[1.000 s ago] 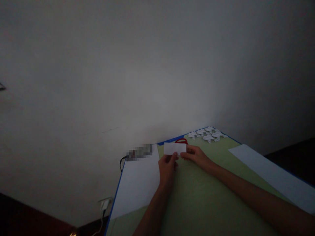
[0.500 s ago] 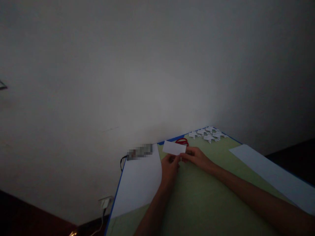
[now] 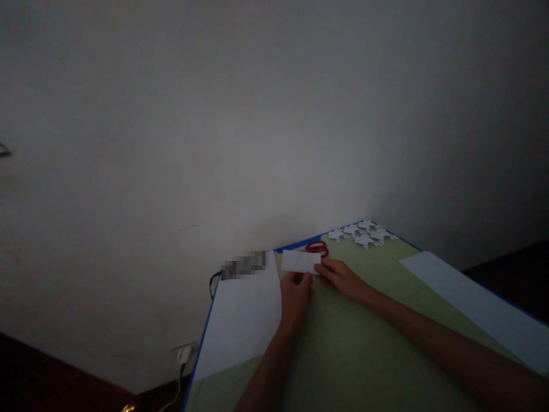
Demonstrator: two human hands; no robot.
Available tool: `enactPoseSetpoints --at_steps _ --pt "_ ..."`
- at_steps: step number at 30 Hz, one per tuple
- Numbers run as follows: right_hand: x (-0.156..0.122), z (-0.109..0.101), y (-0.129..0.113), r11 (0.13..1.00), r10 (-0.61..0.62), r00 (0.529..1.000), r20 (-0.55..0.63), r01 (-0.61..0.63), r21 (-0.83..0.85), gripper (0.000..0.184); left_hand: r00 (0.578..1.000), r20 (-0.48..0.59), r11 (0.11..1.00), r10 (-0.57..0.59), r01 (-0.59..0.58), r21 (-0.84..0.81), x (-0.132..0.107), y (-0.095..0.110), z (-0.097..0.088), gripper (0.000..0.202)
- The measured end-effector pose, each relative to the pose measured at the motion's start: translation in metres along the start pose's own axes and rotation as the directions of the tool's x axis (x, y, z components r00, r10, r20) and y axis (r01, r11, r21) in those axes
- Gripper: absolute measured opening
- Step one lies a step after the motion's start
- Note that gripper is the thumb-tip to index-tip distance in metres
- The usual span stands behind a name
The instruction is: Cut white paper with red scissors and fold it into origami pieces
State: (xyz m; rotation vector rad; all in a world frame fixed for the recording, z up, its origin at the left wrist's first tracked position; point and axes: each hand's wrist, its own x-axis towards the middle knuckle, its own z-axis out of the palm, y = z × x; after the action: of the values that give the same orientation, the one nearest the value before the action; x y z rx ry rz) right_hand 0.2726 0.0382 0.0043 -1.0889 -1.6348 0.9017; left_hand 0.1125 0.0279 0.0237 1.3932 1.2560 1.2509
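A small white rectangle of paper (image 3: 300, 261) is held up over the green tabletop, near its far edge. My right hand (image 3: 337, 276) pinches the paper's right end, thumb on the near face. Just below the lower edge is my left hand (image 3: 297, 290), its fingers curled in and meeting the paper; how much of it they grip is hard to make out. Close behind the paper's upper right corner lie scissors with red handles (image 3: 317, 248); their blades are hidden.
Several folded white paper shapes (image 3: 364, 233) lie at the table's far corner. A large white sheet (image 3: 240, 320) covers the left side, with a blurred-out object (image 3: 243, 265) on its far end. Another long sheet (image 3: 472, 309) lies along the right edge. A wall (image 3: 274, 126) rises behind.
The paper has shifted slightly left and down and sits more level. My right thumb has moved up onto its near face, while my left hand has stayed nearly in place.
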Motion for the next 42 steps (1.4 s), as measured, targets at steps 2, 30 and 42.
enactPoseSetpoints --at_steps 2,30,42 --pt "0.0 0.001 0.001 1.0 0.005 1.0 -0.021 -0.006 -0.023 0.042 1.0 -0.005 1.0 0.001 -0.001 -0.005 0.0 0.0 0.001 0.016" --pt "-0.002 0.001 0.002 0.998 -0.014 0.999 -0.048 0.011 -0.062 0.046 0.997 0.078 0.994 -0.005 0.013 -0.111 0.002 -0.001 0.0 0.02" --pt "-0.002 -0.001 -0.001 0.989 -0.061 0.998 0.005 0.061 -0.133 0.044 1.0 -0.012 1.0 0.0 0.0 -0.019 0.005 -0.002 -0.002 0.022"
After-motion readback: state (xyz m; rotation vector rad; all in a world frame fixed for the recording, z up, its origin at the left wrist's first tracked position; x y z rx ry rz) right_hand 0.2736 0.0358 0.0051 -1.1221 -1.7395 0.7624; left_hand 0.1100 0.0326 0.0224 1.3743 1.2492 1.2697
